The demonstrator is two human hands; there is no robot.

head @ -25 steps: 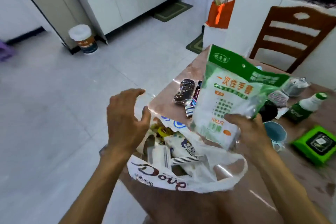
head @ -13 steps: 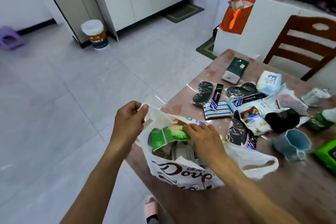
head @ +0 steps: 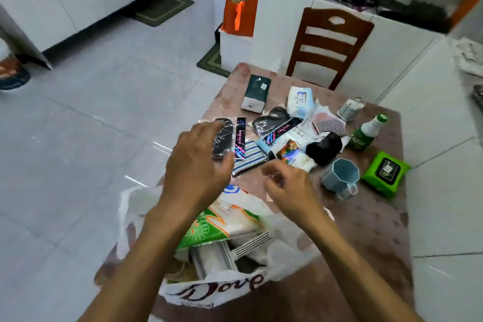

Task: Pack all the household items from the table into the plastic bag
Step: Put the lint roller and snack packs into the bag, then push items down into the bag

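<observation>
The white plastic bag (head: 217,291) printed "Dove" lies open on the near end of the brown table (head: 366,230). Inside it lies the green and white glove pack (head: 222,225) with razors (head: 251,243) beneath. My left hand (head: 196,165) hovers open over the bag's far rim, fingers spread beside a black packet (head: 222,141). Just to its right, my right hand (head: 290,191) has its fingers curled loosely and holds nothing that I can see. Beyond them lie a striped cloth (head: 248,155), a colourful sachet (head: 292,154) and a dark strip pack (head: 240,137).
Further back on the table are a dark green box (head: 257,91), a tissue pack (head: 300,98), a black roll (head: 324,148), a blue cup (head: 341,175), a green wipes pack (head: 385,172) and a green bottle (head: 367,131). A wooden chair (head: 329,44) stands behind.
The glove pack went from my right hand down into the bag. Both hands have let go and moved up toward the items on the table.
</observation>
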